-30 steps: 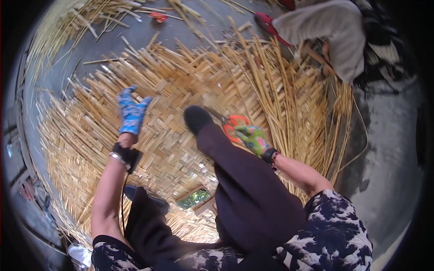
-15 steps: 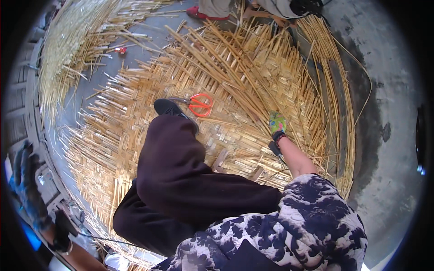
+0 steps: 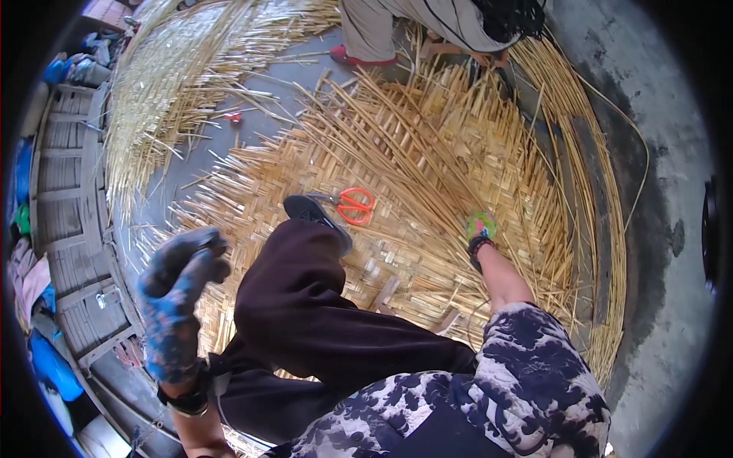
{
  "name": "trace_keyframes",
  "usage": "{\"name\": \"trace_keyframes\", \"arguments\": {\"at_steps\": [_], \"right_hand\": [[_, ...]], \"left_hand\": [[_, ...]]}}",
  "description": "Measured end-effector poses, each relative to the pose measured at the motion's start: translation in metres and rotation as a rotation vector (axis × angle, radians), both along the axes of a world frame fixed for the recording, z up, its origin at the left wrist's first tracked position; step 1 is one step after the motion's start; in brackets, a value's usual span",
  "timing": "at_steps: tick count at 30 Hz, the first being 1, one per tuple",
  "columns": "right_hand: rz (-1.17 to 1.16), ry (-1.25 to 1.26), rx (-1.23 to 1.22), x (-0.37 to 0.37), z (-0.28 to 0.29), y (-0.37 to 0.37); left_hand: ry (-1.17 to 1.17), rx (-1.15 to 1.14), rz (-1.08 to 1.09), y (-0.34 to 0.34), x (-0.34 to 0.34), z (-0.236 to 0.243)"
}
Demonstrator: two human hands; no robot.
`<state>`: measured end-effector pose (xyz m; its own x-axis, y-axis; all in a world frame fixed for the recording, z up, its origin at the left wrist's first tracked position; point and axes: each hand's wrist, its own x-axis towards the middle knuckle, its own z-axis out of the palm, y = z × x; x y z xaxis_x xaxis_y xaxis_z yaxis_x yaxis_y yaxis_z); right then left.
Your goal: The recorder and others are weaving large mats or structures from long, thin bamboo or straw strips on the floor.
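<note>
Far left of frame: a weathered wooden slatted frame (image 3: 65, 206) stood along the edge. Lower left: the left hand (image 3: 179, 298), in a blue patterned glove with dark-coated fingers, was raised near the camera; its fingers were bent but released, with a gap between thumb and fingertips. Centre: a straw-coloured woven mat of flat strips (image 3: 389, 252), ragged-edged, lay on the grey floor, well below the left fingers. On it, the scissors with orange looped handles (image 3: 355, 206) lay beside the tip of a dark shoe (image 3: 314, 212), between the two hands and touching neither. Right of centre: long loose tan strips (image 3: 408, 153) slanted from upper centre down to the right hand (image 3: 481, 225), in a green floral glove. Its fingers were at the strips' lower ends; grasping or merely resting, could not tell.
</note>
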<state>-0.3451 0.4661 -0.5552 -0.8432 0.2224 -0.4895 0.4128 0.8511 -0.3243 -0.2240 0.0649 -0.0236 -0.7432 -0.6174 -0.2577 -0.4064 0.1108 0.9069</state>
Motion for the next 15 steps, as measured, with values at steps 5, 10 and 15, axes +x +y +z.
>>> {"name": "trace_keyframes", "arguments": {"at_steps": [5,10,15], "right_hand": [[0.099,0.107,-0.034,-0.007,-0.001,0.028],[0.071,-0.328,-1.102,-0.028,0.122,-0.037],[0.447,-0.171,-1.186,-0.029,0.278,-0.120]], "left_hand": [[0.083,0.156,-0.089,0.002,-0.019,-0.005],[0.168,0.333,-0.068,0.013,-0.012,-0.017],[0.224,0.423,0.027,0.022,0.000,-0.026]]}}
